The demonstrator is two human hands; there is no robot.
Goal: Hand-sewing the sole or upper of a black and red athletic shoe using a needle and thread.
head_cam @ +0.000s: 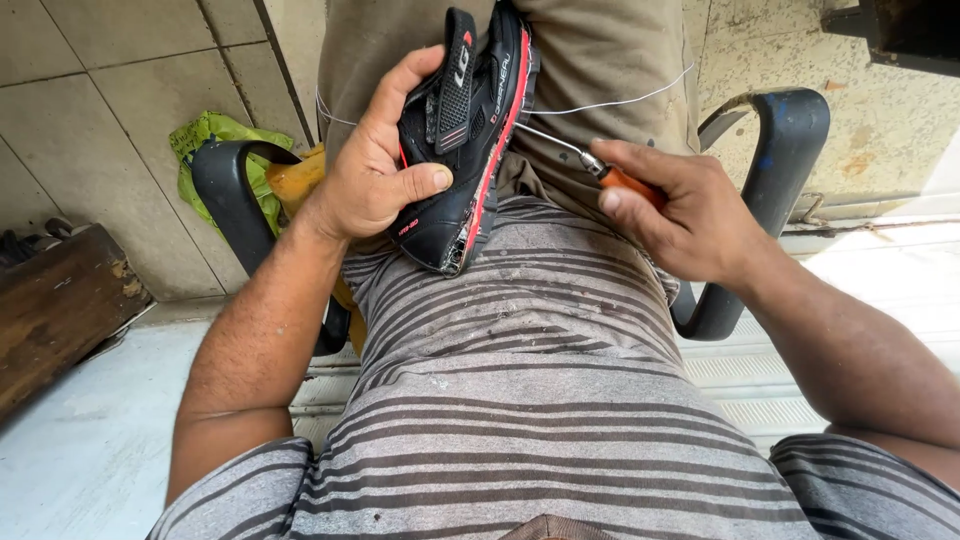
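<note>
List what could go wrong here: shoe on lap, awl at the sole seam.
1. The awl tip sits at the shoe edge, close to the left hand gripping it; a slip might jab the thumb or palm.
2. The shoe rests against the person's belly, so a hard push through the sole could drive the point toward the body.
3. The thread runs taut across the lap; it may snag the right hand or tangle on the armrest.

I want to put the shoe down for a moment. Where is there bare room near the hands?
Bare pale floor lies lower left, between the wooden board and the left arm. The lap is crowded: the left hand holds the black shoe, the right hand the awl.
</note>
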